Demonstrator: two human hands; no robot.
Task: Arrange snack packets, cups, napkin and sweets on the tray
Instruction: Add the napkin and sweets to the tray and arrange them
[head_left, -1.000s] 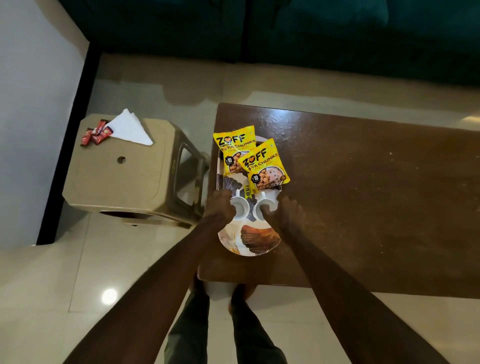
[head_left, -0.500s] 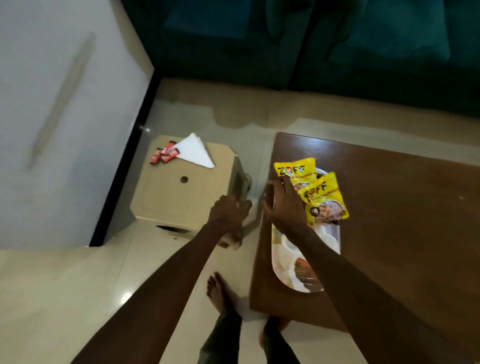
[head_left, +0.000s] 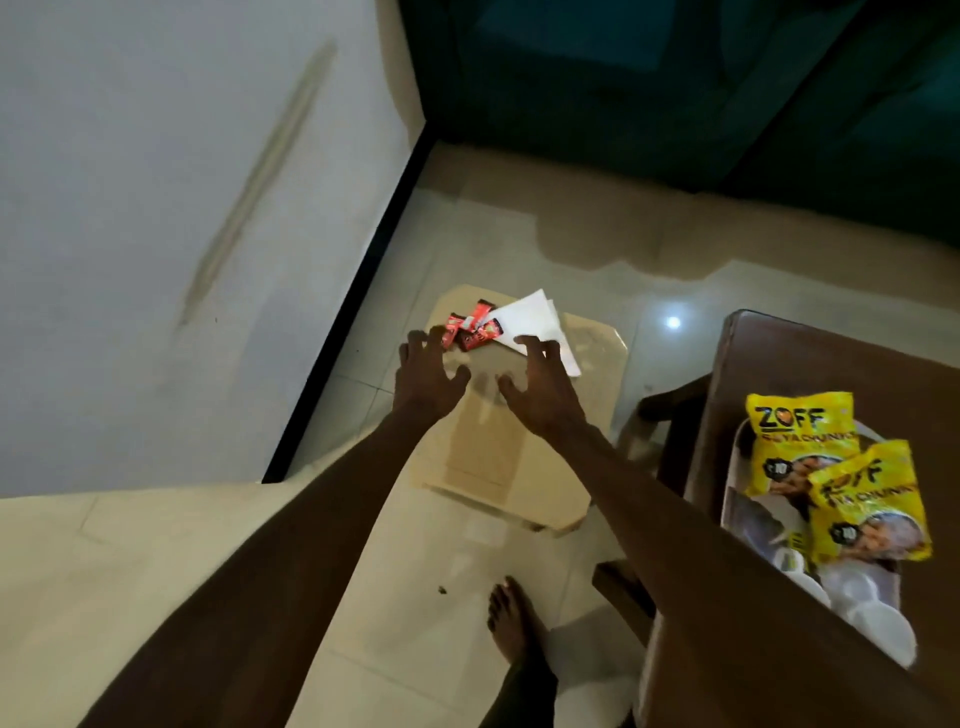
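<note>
Both hands hover over the beige stool (head_left: 498, 457) with fingers spread and empty: the left hand (head_left: 428, 382) near the red sweets (head_left: 470, 328), the right hand (head_left: 543, 395) at the white napkin (head_left: 535, 325), both at the stool's far edge. On the brown counter (head_left: 831, 364), the tray (head_left: 737, 499) holds two yellow snack packets (head_left: 800, 441) and white cups (head_left: 862, 597).

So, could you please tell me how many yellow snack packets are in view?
2. One yellow packet lies at the tray's far end; the second packet overlaps its near right corner. None appear hidden.
</note>
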